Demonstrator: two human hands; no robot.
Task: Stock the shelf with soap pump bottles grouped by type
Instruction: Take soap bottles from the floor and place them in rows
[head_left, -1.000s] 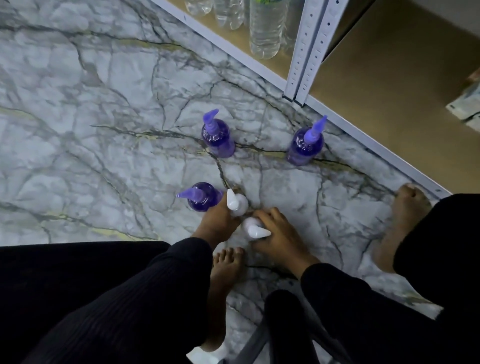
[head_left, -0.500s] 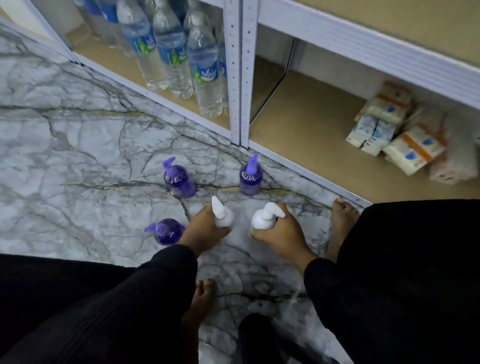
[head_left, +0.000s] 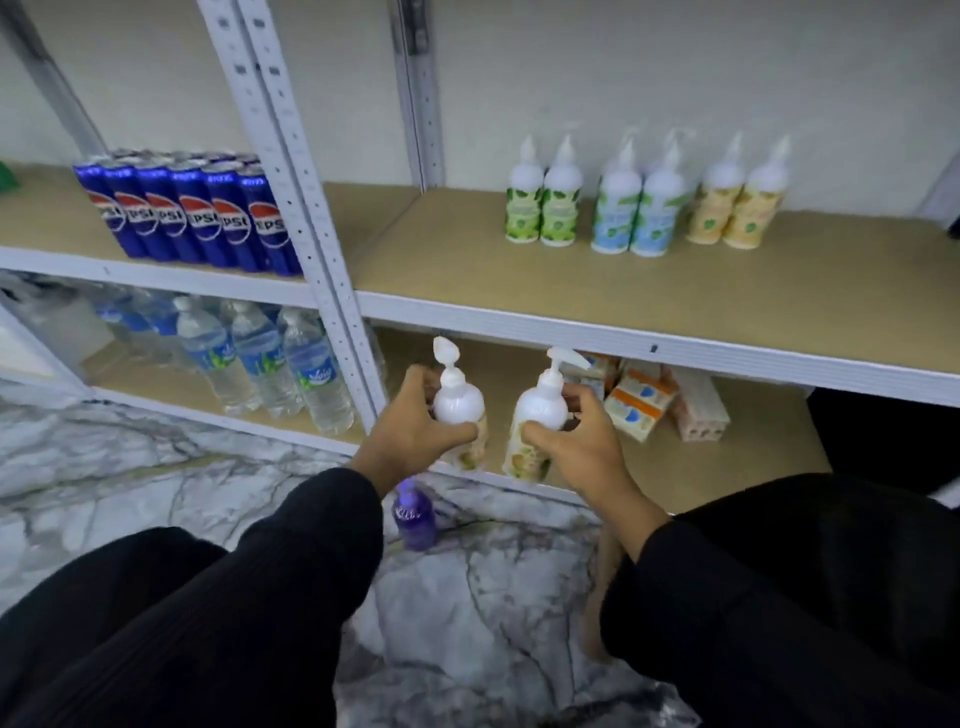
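My left hand (head_left: 410, 431) curled round the shoulder of one white pump bottle (head_left: 457, 402), thumb across its front. My right hand (head_left: 582, 447) gripped a second white pump bottle (head_left: 540, 410) the same way. Both arms reached forward, holding the two upright, side by side but apart, just below the front edge of the middle shelf (head_left: 519, 270). Near its back stood a green-labelled pair (head_left: 543, 208), a blue-labelled pair (head_left: 639, 213) and a yellow-labelled pair (head_left: 737, 208). A purple bottle (head_left: 415, 519) stood on the floor under my left wrist.
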